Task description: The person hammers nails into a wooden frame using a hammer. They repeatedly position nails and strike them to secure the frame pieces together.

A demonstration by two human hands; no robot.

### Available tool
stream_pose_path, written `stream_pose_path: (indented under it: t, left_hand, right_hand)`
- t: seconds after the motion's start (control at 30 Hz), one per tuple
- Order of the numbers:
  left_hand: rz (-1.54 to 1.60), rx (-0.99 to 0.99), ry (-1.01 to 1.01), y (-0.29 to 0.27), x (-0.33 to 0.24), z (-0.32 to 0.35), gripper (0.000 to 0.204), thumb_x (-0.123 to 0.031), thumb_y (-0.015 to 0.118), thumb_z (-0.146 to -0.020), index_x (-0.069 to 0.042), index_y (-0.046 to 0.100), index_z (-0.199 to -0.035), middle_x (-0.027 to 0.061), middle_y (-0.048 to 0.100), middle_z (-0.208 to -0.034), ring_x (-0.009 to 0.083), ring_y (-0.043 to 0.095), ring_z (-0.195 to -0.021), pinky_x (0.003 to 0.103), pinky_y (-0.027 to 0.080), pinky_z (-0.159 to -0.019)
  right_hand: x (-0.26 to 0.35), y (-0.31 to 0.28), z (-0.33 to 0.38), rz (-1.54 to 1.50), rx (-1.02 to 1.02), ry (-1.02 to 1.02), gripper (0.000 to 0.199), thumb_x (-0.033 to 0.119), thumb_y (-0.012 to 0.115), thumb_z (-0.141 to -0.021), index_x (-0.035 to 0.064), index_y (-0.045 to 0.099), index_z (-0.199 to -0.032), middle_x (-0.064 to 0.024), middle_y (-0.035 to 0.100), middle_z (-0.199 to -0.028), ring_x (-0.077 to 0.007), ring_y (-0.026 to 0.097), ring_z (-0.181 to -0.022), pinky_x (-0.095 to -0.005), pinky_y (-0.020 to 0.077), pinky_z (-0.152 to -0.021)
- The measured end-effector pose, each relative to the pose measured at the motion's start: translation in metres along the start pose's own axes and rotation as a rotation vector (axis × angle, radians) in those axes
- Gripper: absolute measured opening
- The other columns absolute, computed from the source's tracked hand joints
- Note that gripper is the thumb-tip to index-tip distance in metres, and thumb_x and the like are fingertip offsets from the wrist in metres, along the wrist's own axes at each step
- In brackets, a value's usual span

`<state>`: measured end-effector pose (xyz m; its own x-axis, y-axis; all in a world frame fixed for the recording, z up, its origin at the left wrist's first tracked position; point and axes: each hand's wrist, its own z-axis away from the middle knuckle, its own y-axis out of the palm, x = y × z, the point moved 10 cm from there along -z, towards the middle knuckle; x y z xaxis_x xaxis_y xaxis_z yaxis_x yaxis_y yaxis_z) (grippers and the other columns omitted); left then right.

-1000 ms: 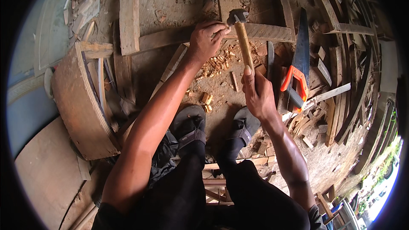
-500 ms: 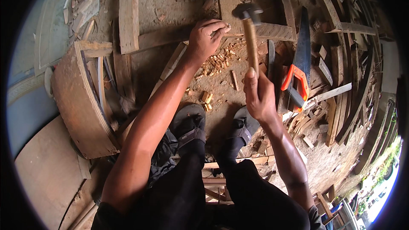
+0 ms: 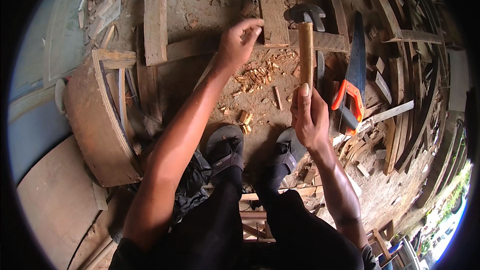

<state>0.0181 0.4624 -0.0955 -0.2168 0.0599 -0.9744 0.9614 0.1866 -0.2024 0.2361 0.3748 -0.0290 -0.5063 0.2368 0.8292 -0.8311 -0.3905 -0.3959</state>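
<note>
My right hand [image 3: 311, 120] is wrapped round the wooden handle of a claw hammer [image 3: 306, 45], thumb along the handle. The dark hammer head is raised, appearing right of an upright plank [image 3: 271, 10]. My left hand [image 3: 239, 45] hovers just left of that plank's near end. Its fingers are loosely curled, and a small gap shows between thumb and forefinger with nothing visible in it. The plank's end meets a crosswise wooden beam [image 3: 195, 45], which runs behind my left hand. A tiny dark mark shows near the plank's end; I cannot tell whether it is a nail.
A handsaw [image 3: 356, 55] with an orange and black handle leans at the right among timber offcuts. Wood shavings [image 3: 260, 75] lie on the dirt floor before my sandalled feet. A curved plywood piece [image 3: 100, 120] stands at left, near a black plastic bag [image 3: 192, 185].
My left hand has drawn slightly left, its thumb and forefinger parting from a pinch on something small. The hammer has shifted right, and its handle now stands more upright.
</note>
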Motion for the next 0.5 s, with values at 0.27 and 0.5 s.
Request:
stream_pose_path:
  t: [0.27, 0.5]
  left_hand:
    - [-0.091, 0.230, -0.174, 0.009, 0.001, -0.038, 0.058, -0.028, 0.073, -0.095, 0.002, 0.055, -0.141, 0.0214, 0.062, -0.139, 0.0292, 0.063, -0.124, 0.039, 0.050, -0.105]
    - [-0.008, 0.218, -0.049, 0.018, -0.017, -0.008, 0.025, -0.016, 0.079, -0.089, -0.003, 0.074, -0.110, 0.0044, 0.072, -0.105, 0.0145, 0.067, -0.100, 0.030, 0.054, -0.092]
  right_hand:
    - [-0.005, 0.009, -0.004, 0.025, 0.055, 0.039, 0.058, 0.049, 0.039, -0.110, -0.0016, 0.057, -0.088, -0.0115, 0.054, -0.064, -0.0216, 0.055, -0.061, -0.0409, 0.0446, -0.060]
    - [-0.017, 0.014, 0.003, -0.003, 0.064, 0.100, 0.059, 0.050, 0.039, -0.109, -0.0030, 0.059, -0.091, -0.0159, 0.056, -0.064, -0.0264, 0.059, -0.061, -0.0431, 0.0452, -0.062]
